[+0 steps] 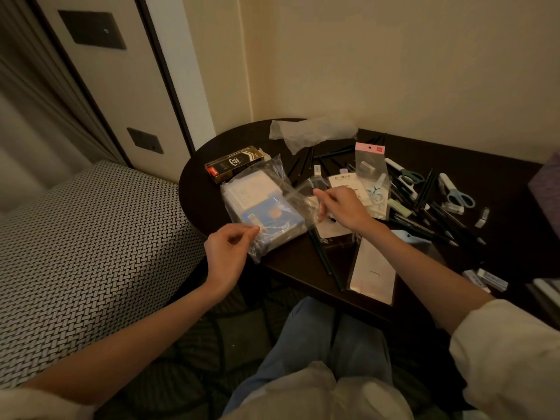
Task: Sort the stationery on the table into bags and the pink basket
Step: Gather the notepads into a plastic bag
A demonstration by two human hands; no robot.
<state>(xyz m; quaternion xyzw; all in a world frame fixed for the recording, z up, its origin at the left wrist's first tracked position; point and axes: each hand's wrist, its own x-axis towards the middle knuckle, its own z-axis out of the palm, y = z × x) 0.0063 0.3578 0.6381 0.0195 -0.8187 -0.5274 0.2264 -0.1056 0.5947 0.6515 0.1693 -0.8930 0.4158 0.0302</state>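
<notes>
Two hands work on one clear crinkly plastic bag [266, 204] stuffed with white and blue pads: my left hand [228, 253] pinches its near corner, and my right hand [342, 207] pinches its open flap. The bag sits just in front of the black and gold box [233, 163]. I think I should pull the flap flat and shut, slowly, so nothing slips out.

Left of centre in the frame you have a clear plastic bag [266, 204], thin, crinkled and glossy, with light glinting off its folds. The surface [503, 183] under it looks like dark wood with a smooth, dull sheen. At upper centre lies a frosted plastic sheet [312, 131] (matt, rumpled). The box [235, 163] at the left edge of the surface looks like glossy printed cardboard. The bench [85, 247] at left wears coarse woven cloth.
</notes>
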